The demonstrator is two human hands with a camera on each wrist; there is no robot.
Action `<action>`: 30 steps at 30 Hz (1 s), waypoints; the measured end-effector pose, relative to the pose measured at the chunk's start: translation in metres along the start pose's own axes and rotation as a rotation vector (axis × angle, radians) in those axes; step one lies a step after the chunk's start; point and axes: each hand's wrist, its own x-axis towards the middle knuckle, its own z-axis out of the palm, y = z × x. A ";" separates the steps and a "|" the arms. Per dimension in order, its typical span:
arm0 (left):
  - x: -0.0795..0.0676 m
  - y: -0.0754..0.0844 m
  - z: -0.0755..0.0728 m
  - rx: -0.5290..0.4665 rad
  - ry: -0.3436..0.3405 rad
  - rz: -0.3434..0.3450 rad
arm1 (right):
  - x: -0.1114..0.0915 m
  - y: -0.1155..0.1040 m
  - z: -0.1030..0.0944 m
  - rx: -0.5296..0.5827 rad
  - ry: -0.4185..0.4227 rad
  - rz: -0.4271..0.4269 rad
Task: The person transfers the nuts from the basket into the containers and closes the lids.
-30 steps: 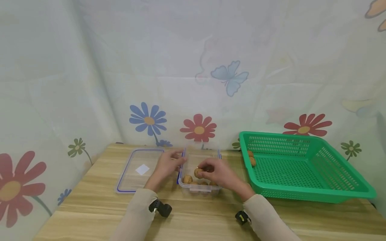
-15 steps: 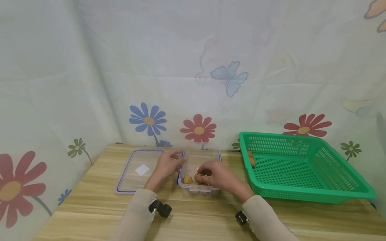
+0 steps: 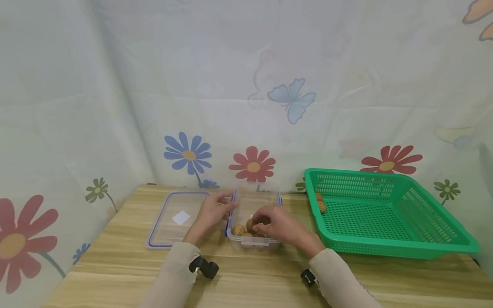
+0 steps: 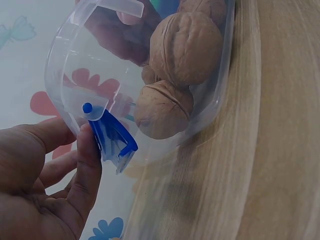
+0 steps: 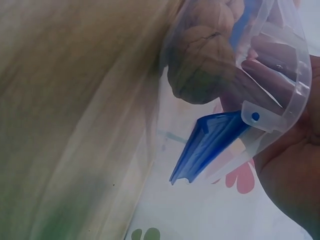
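A clear plastic box (image 3: 255, 241) stands on the wooden table with several walnuts (image 4: 164, 109) in its near end. My left hand (image 3: 212, 212) holds the box's left rim, the thumb right by a blue side clip (image 4: 111, 134) that hangs down. Inside the box my right hand (image 3: 278, 223) pinches a walnut (image 3: 250, 225) with thumb and fingertips, low and close to the other nuts. Through the clear wall in the right wrist view, fingers show behind the walnuts (image 5: 201, 65). Another blue clip (image 5: 210, 142) hangs unfastened on that side.
The clear lid (image 3: 163, 233) with a blue seal and a white label lies flat left of the box. To the right stands a green basket (image 3: 385, 242), with walnuts (image 3: 321, 207) against its left wall. A flowered cloth (image 3: 215, 85) hangs behind the table.
My right hand has lowered the walnut farther into the box and moved it slightly left. The left hand stays at the rim.
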 end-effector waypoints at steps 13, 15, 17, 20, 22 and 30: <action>0.002 -0.004 0.002 0.029 -0.003 -0.005 | -0.005 -0.006 -0.017 0.039 0.043 -0.010; 0.002 -0.004 0.002 0.029 -0.002 -0.007 | -0.007 -0.008 -0.021 0.032 0.056 -0.009; 0.002 -0.003 0.003 0.028 -0.004 -0.008 | -0.008 -0.010 -0.024 0.029 0.070 -0.008; 0.002 -0.003 0.002 0.026 -0.006 -0.001 | -0.010 -0.013 -0.030 0.033 0.090 -0.001; 0.001 -0.002 0.001 0.028 -0.004 0.007 | -0.011 -0.015 -0.033 0.038 0.104 -0.001; 0.002 -0.002 0.001 0.035 0.000 0.007 | -0.023 -0.028 -0.060 0.037 0.194 -0.020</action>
